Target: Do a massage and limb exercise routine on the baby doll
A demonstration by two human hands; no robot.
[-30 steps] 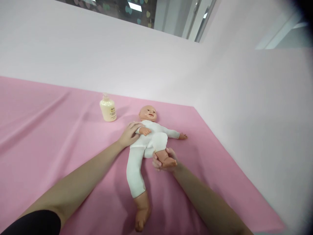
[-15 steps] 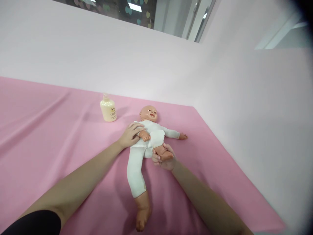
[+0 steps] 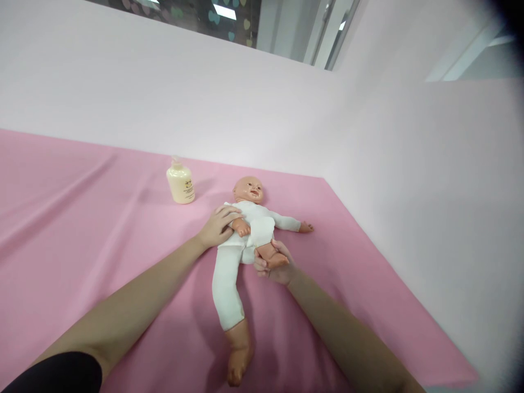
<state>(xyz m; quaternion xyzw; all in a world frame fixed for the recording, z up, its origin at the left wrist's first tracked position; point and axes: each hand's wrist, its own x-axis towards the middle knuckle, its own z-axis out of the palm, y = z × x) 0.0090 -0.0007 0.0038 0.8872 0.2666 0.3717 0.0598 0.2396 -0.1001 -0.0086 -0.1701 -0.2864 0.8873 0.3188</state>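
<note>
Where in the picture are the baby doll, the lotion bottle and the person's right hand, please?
baby doll (image 3: 254, 218): head view, on its white chest.
lotion bottle (image 3: 180, 187): head view, on the cream body below the pump.
right hand (image 3: 273, 266): head view, on the fingers cupped round the doll's bent foot.

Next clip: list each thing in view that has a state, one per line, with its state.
Doll: on its back on the sheet, one leg bent up, the other straight.
Bottle: upright, pump on top, apart from the doll.
Sheet: spread flat, a few long creases.
Left hand: flat on the doll's side.
Right hand: fingers closed around the foot of the bent leg.
</note>
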